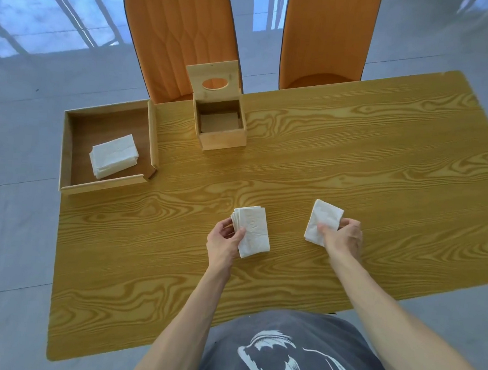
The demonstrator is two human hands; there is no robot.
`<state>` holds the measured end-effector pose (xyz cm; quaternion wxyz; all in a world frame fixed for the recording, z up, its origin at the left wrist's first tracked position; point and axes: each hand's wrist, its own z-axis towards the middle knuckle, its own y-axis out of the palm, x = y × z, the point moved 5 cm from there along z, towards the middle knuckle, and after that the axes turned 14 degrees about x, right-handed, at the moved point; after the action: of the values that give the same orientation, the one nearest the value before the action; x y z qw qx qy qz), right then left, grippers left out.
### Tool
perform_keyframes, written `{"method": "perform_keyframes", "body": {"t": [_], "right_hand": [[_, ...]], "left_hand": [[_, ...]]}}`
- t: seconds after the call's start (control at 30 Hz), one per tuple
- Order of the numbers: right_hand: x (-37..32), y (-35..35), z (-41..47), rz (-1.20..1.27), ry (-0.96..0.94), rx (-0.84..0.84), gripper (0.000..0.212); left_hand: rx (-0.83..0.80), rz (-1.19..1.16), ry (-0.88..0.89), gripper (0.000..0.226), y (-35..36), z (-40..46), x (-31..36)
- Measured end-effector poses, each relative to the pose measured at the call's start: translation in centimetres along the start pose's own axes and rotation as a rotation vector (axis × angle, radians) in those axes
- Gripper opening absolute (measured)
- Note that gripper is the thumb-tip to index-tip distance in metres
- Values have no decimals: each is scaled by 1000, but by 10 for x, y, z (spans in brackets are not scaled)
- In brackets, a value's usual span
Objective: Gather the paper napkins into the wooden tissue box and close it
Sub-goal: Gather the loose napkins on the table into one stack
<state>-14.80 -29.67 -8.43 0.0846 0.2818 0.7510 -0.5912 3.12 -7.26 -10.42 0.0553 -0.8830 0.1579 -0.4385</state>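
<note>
The wooden tissue box (222, 138) stands at the far side of the table with its lid (213, 76) tipped up and back; the inside looks empty. My left hand (223, 243) grips a small stack of white napkins (255, 234) near the table's middle. To the right, my right hand (342, 236) pinches a single folded napkin (322, 218) by its lower edge. Another pile of napkins (113, 155) lies in the wooden tray at the left.
The wooden tray (68, 141) sits at the table's far left corner, hanging over the edge. Two orange chairs (178, 36) stand behind the wood-grain table (356, 152). Grey tiled floor surrounds the table.
</note>
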Motion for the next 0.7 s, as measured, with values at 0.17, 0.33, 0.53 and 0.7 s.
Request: {"method": "perform_keyframes", "body": {"t": [0.17, 0.33, 0.53, 0.7], "right_hand": [[-10, 3, -6, 175, -73, -27, 38], [-23, 11, -21, 431, -45, -258, 27], [-33, 39, -60, 527, 19, -667, 34], [-33, 59, -80, 466, -21, -700, 35]], "left_hand": [[-8, -27, -45, 42, -1, 1, -3], [-18, -21, -66, 41, 0, 2, -5], [-19, -21, -85, 38, -1, 4, -6], [-12, -34, -97, 28, -1, 4, -5]]}}
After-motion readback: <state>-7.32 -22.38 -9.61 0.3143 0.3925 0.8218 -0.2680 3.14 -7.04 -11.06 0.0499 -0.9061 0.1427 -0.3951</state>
